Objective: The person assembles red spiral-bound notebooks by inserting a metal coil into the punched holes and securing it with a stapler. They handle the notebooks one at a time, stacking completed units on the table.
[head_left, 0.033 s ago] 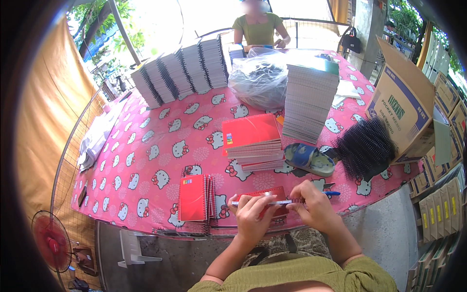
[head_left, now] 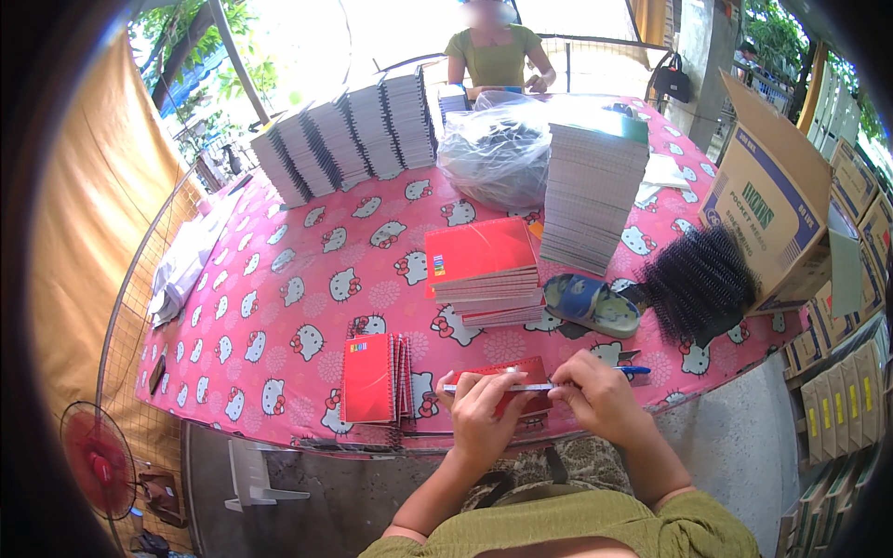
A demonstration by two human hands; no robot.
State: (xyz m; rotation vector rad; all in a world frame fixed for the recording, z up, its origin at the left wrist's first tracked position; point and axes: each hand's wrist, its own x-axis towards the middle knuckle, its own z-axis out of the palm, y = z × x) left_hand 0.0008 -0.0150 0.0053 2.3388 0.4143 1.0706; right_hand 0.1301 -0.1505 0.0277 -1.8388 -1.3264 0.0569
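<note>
Edge-on above the near edge of the table is a thin notebook, gripped by my left hand with fingers on its far side. My right hand pinches at the notebook's right end; its fingertips hide what lies between them. Just behind the held notebook, another red notebook lies on the table. To the left is a small pile of red spiral notebooks. A blue pen lies beside my right hand. Farther back stands a stack of red-covered booklets.
A slipper and a heap of black spiral coils lie at right, near an open carton. Behind are a tall paper stack, a plastic bag and rows of bound notebooks. Across the table sits a person.
My right fingers have shifted slightly left, closer against the notebook's end, covering the bit of coil seen there before. My left hand stays in place.
</note>
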